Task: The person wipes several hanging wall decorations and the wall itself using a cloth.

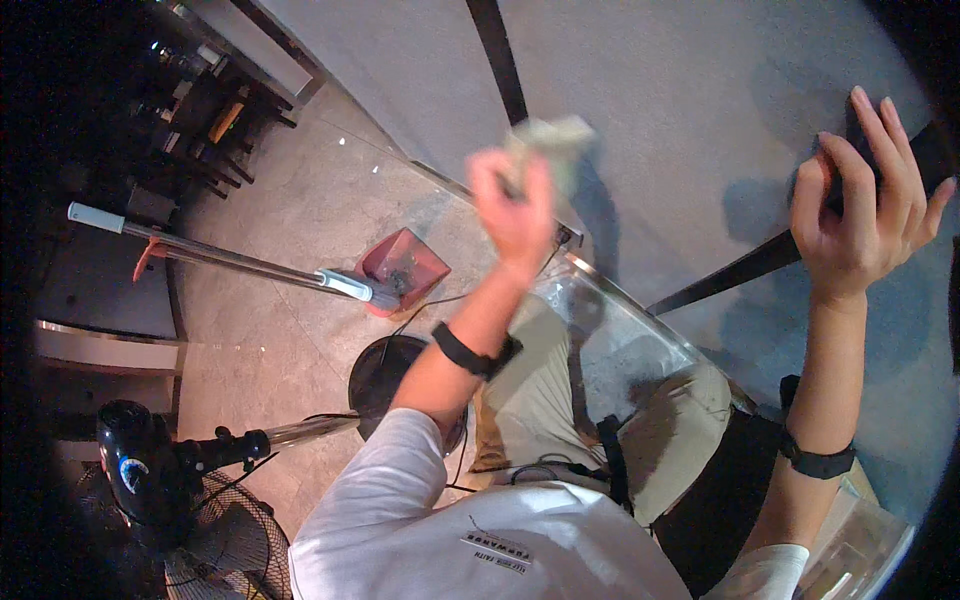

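My left hand (514, 206) grips a pale greenish-yellow cloth or sponge (555, 146), blurred, in front of the grey wall panel (660, 97). Whether it presses on the panel cannot be told. Over on the right, my right hand (862, 202) holds nothing visible. Its fingers are apart and partly bent, in front of a black stripe (757, 262) that slants across the panel. Contact with the surface is not clear. Another black stripe (499, 60) runs down the panel above the cloth.
A red dustpan (405, 266) and a long-handled broom (225, 259) are on the tiled floor to the left. Nearby stands a black pedestal fan (142, 472) with its round base (386, 382). A thin cable crosses the floor. Dark furniture (217, 120) fills the upper left.
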`<state>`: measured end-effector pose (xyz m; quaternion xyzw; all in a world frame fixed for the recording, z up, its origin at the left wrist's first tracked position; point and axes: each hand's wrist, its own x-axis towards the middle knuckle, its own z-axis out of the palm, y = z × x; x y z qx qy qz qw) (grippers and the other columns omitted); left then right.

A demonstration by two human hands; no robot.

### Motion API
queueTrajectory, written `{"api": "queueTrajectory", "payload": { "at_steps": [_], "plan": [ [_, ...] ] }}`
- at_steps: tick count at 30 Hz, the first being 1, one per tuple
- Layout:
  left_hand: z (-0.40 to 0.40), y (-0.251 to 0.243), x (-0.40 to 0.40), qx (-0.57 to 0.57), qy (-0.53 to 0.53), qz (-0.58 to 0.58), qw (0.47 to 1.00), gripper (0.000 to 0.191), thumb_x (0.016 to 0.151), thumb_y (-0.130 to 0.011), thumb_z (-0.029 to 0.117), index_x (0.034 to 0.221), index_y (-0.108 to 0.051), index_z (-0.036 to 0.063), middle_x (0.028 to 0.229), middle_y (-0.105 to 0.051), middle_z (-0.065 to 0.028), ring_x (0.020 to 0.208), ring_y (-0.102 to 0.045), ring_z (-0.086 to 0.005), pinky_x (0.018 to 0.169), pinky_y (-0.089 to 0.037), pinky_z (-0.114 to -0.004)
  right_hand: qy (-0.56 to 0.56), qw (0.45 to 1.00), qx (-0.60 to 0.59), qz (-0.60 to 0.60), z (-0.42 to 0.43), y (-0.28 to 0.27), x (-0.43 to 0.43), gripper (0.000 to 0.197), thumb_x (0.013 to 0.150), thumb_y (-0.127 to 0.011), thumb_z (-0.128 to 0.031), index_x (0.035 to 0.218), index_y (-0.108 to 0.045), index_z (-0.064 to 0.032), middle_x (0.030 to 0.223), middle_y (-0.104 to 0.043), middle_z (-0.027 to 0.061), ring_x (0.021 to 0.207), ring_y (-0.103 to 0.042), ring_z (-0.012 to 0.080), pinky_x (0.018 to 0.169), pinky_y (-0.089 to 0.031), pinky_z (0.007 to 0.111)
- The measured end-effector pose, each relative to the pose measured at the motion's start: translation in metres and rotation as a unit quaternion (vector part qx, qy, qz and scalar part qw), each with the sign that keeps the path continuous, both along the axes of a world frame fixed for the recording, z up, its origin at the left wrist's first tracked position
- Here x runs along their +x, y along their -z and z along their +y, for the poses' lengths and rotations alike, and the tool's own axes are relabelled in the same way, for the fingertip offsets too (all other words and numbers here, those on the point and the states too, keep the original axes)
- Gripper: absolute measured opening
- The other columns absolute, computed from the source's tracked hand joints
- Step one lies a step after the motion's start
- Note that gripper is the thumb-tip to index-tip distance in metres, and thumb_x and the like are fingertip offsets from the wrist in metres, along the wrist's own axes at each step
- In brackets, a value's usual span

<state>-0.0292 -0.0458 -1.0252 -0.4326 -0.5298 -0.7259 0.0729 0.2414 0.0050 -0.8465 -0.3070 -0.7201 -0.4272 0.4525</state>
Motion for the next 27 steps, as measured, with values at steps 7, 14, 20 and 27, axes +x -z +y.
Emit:
{"api": "queueTrajectory", "payload": {
  "at_steps": [7,14,20,27],
  "plan": [
    [0.073,-0.048,-0.066,0.074,-0.090,0.092,0.989,0.019,0.089,-0.069,0.003,0.107,-0.063,0.0004,0.115,-0.063,-0.0132,0.111,-0.059,-0.0269,0.099,-0.044,-0.035,-0.021,0.999,-0.011,0.022,0.000,0.002,-0.005,0.007,0.077,-0.067,-0.016,0.077,-0.069,-0.0233,0.119,-0.072,-0.0061,0.118,-0.062,0.0130,0.124,-0.012,0.038],
    [0.060,0.039,-0.060,-0.014,-0.092,0.130,0.987,0.027,0.082,-0.064,-0.010,0.108,-0.065,0.0005,0.117,-0.063,-0.0174,0.113,-0.060,-0.0332,0.098,-0.047,-0.042,-0.005,1.000,-0.004,0.012,0.001,0.003,-0.003,0.007,0.077,-0.068,-0.017,0.078,-0.069,-0.0234,0.120,-0.072,-0.0066,0.118,-0.062,0.0122,0.124,-0.011,0.039],
    [0.028,0.161,-0.033,-0.221,-0.079,0.093,0.968,0.029,0.082,-0.062,-0.006,0.108,-0.069,0.0033,0.109,-0.063,-0.0179,0.105,-0.061,-0.0388,0.094,-0.049,-0.044,-0.003,1.000,-0.006,0.004,0.000,0.003,0.000,0.006,0.077,-0.069,-0.017,0.078,-0.069,-0.0230,0.120,-0.072,-0.0049,0.118,-0.062,0.0145,0.124,-0.009,0.040],
    [-0.019,0.256,-0.040,-0.563,-0.044,-0.158,0.810,0.032,0.084,-0.063,0.008,0.114,-0.072,0.0077,0.118,-0.066,-0.0248,0.110,-0.064,-0.0383,0.094,-0.050,-0.044,-0.027,1.000,0.005,-0.013,0.002,0.003,-0.003,0.009,0.076,-0.067,-0.013,0.076,-0.067,-0.0216,0.118,-0.072,-0.0030,0.117,-0.063,0.0161,0.125,-0.010,0.042]
  ]
}}
